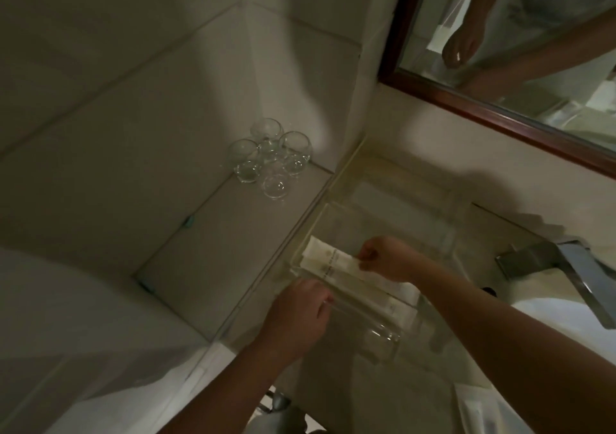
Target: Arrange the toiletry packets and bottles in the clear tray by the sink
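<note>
A clear tray lies on the counter beside the sink, in the corner under the mirror. White toiletry packets lie side by side at its near end. My right hand reaches into the tray and pinches the end of one white packet. At the tray's near rim, my left hand has its fingers curled on the clear edge. No bottles can be made out in the dim, blurred frame.
Several upturned clear glasses stand on a tiled ledge to the left. A chrome tap and the white basin are to the right. A wood-framed mirror hangs above. A white packet lies near the counter's front.
</note>
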`<state>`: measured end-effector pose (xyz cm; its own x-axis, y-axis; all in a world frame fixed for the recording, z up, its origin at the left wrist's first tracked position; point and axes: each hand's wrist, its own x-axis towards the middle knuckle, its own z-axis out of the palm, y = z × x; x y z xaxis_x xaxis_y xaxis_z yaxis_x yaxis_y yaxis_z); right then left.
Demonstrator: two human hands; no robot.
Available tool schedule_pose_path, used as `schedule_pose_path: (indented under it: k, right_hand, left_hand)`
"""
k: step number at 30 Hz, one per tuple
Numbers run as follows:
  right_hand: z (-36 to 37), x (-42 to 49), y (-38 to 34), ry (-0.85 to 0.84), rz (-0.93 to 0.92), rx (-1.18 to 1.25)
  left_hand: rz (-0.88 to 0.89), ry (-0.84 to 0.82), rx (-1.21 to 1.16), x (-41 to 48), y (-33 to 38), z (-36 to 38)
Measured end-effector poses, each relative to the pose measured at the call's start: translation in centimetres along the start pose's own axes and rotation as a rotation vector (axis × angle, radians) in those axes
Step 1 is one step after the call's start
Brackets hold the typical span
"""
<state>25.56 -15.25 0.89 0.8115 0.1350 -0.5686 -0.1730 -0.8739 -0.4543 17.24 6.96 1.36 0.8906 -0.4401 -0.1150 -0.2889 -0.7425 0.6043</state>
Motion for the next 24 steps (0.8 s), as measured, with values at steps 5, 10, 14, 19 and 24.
schedule_pose_path:
  k: [5, 10, 14, 19, 24]
  right_hand:
    - [1.0, 0.4, 0.0, 0.014, 0.018, -0.021]
    - [1.4, 0.3, 0.6, 0.066, 0.035, 0.013]
    - [1.9, 0.3, 0.7, 0.11, 0.049, 0.03]
    - [2.2, 0.0, 0.7, 0.136, 0.044, 0.015]
    - [2.5, -0.4, 0.8, 0.161, 0.051, 0.023]
  left_hand:
    - [0.031, -0.161, 0.236, 2.3, 0.5, 1.1]
    - [0.065, -0.211, 0.392, 2.7, 0.2, 1.9]
    - [0.067, -0.173, 0.397, 2.8, 0.2, 1.8]
    - [0.074, -0.143, 0.384, 3.3, 0.2, 2.0]
    - [0.027, -0.282, 0.437, 3.9, -0.3, 2.7]
